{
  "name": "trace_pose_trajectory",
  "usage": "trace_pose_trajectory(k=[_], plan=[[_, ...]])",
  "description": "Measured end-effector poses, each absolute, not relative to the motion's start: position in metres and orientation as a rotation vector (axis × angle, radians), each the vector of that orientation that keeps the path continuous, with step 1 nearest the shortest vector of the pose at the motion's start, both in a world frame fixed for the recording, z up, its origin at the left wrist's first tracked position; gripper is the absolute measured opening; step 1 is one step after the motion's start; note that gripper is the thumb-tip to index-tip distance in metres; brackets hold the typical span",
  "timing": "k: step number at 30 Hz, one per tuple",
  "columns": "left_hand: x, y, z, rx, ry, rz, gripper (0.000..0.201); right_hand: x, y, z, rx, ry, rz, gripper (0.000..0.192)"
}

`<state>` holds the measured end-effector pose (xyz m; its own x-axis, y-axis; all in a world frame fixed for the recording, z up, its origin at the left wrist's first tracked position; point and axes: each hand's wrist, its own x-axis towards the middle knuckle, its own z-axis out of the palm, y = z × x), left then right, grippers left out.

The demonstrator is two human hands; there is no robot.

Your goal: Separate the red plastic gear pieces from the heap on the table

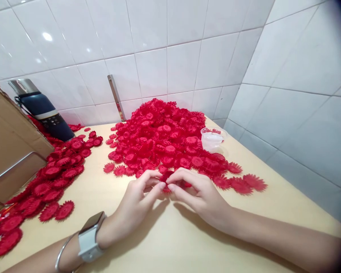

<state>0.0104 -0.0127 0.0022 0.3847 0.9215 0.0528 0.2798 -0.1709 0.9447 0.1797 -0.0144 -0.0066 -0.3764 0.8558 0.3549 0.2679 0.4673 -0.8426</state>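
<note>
Red plastic flower piece (167, 181) pinched between both my hands at table centre, right at the 6 o'clock edge of the big red pile (161, 136). Left hand (136, 204): thumb and index closed on the piece from 9 o'clock. Right hand (199, 193): fingertips closed on it from 3 o'clock, fingertips of both hands meeting. Piece mostly hidden by my fingers, can't tell if it's one layer or several. Both wrists low over the pale wooden table (165, 242).

White smartwatch (89, 237) and thin metal bangle (63, 250) on left wrist. Second, flatter spread of red flowers (45, 185) at 9 o'clock, running along a cardboard box (11, 140). Dark blue flask (42, 110) with steel cap at 10 o'clock behind it. Clear plastic cup (212, 138) at 1 o'clock, touching the pile's right edge. Metal strip (116, 96) leans on the white tiled wall (173, 57) at 12 o'clock.
</note>
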Motion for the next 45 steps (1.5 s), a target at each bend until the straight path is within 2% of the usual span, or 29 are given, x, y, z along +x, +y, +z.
trace_pose_trajectory(k=[4,10,18,27,40,45], plan=[[0.010,-0.018,0.002,1.728,1.099,0.779,0.015,0.179,-0.011,-0.005,-0.952,-1.723,1.205,0.008],[0.007,-0.021,0.000,1.692,1.069,0.768,0.015,0.177,-0.008,-0.007,-0.928,-1.550,1.451,0.010],[0.007,-0.020,-0.001,1.528,1.007,0.811,0.010,0.178,-0.008,-0.009,-0.937,-1.590,1.563,0.010],[0.008,-0.014,0.001,1.215,0.900,0.804,0.009,0.180,-0.006,-0.007,-0.925,-1.540,1.532,0.013],[0.005,-0.010,0.000,1.158,0.950,0.748,0.010,0.180,-0.005,-0.008,-0.887,-1.480,1.682,0.006],[0.006,-0.012,0.000,1.123,0.899,0.752,0.009,0.184,-0.002,-0.011,-0.882,-1.493,1.701,0.014]])
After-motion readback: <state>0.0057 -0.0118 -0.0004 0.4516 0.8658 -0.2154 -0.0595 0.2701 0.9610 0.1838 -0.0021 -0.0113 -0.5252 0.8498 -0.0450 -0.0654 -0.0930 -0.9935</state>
